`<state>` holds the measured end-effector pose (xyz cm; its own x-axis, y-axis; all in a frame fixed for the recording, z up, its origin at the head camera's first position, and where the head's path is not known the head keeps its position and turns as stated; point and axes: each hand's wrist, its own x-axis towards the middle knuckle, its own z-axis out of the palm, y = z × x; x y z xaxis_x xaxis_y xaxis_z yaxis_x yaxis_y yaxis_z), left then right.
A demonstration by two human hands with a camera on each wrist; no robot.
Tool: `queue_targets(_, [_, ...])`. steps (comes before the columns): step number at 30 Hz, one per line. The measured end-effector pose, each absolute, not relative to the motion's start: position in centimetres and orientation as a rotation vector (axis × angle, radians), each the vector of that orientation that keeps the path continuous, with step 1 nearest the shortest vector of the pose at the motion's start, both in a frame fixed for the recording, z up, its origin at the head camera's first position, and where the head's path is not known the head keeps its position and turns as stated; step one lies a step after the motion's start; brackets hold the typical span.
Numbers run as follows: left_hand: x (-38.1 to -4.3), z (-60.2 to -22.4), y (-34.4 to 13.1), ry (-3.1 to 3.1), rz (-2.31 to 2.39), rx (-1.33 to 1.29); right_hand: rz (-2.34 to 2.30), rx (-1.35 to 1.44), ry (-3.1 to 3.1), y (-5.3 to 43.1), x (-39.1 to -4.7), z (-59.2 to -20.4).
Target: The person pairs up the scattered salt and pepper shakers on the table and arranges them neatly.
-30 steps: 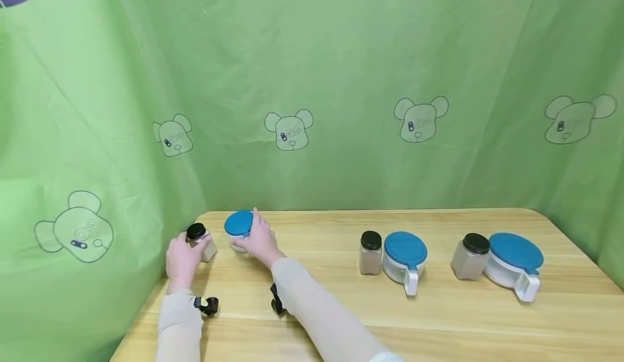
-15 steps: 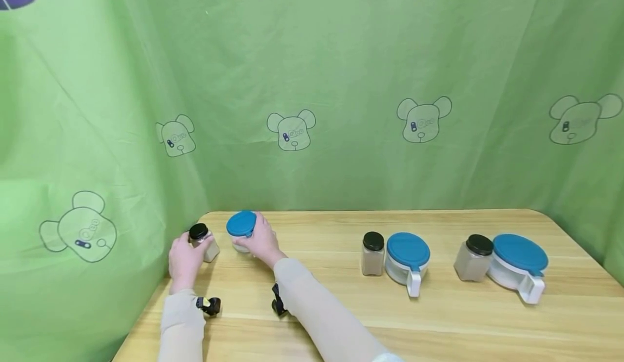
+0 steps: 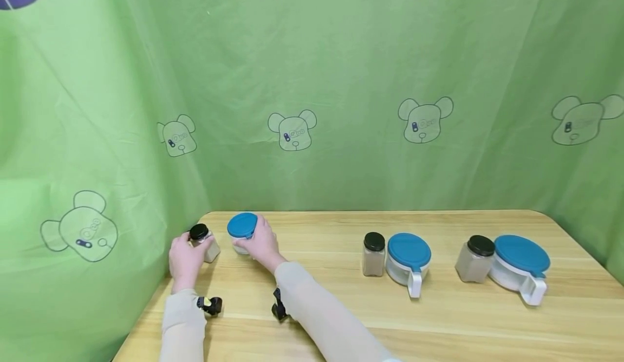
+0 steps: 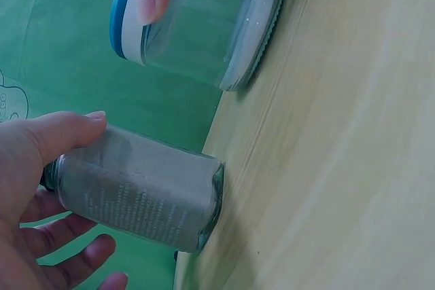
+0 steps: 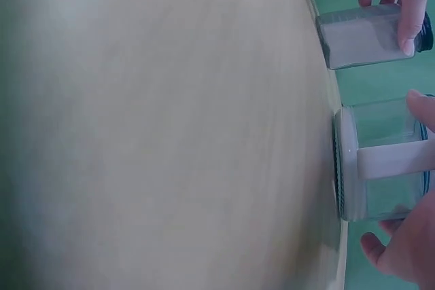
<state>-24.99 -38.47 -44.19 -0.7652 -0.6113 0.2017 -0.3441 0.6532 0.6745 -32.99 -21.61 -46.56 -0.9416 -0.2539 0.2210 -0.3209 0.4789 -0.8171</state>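
Note:
My left hand (image 3: 186,259) holds a squarish clear jar (image 3: 212,249) with a black lid at the table's far left. Its thumb lies on one side and its fingers on the other; pale contents and printed text show in the left wrist view. Just right of it, my right hand (image 3: 263,245) grips a round glass seasoning jar (image 4: 194,28) with a blue lid (image 3: 242,225), thumb and fingers on opposite sides. This jar's white handle (image 5: 394,159) faces me in the right wrist view. Both jars stand upright, apart from each other, at the wooden tabletop.
To the right stand a black-lidded jar (image 3: 374,254) and a blue-lidded handled jar (image 3: 408,251), close together. Farther right is another such pair, a black-lidded jar (image 3: 475,259) and a wider blue-lidded jar (image 3: 520,259). A green curtain (image 3: 341,53) hangs behind and at the sides.
The raised index finger of my right hand has come down beside the blue lid. The head view has shifted slightly; the left hand keeps its hold on the black-lidded jar.

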Motion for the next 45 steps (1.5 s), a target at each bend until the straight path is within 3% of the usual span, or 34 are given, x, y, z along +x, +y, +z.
queue_targets(45, [-25.2, -42.6, -36.5, -2.439, -0.773, 0.655, 1.516, 0.491, -2.514, -18.2, -31.1, -44.5])
